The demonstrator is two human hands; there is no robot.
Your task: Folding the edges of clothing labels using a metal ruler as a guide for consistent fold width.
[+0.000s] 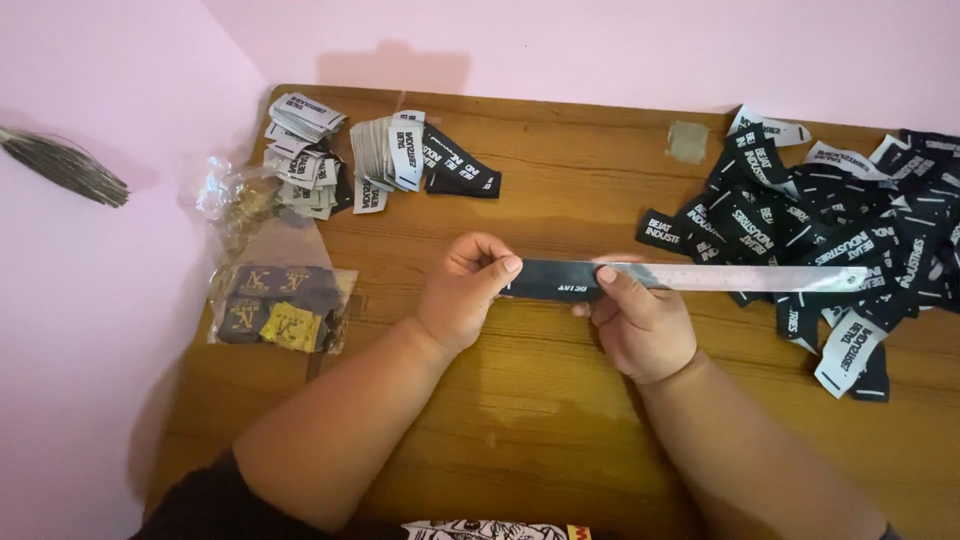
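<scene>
Over the middle of a wooden table (pixel 560 400), my left hand (pixel 462 290) pinches the left end of a black woven label (pixel 552 279) with white lettering. My right hand (pixel 640 318) presses a long steel ruler (pixel 745 277) against the label, thumb on top. The ruler runs level to the right, its far end over a pile of labels. Part of the black label is hidden under the ruler and my fingers.
A large loose heap of black and white labels (pixel 840 235) covers the table's right side. Folded label stacks (pixel 385 155) lie at the back left. A clear plastic bag with dark and gold patches (pixel 275 308) rests at the left edge, a brush (pixel 65 165) against the pink wall.
</scene>
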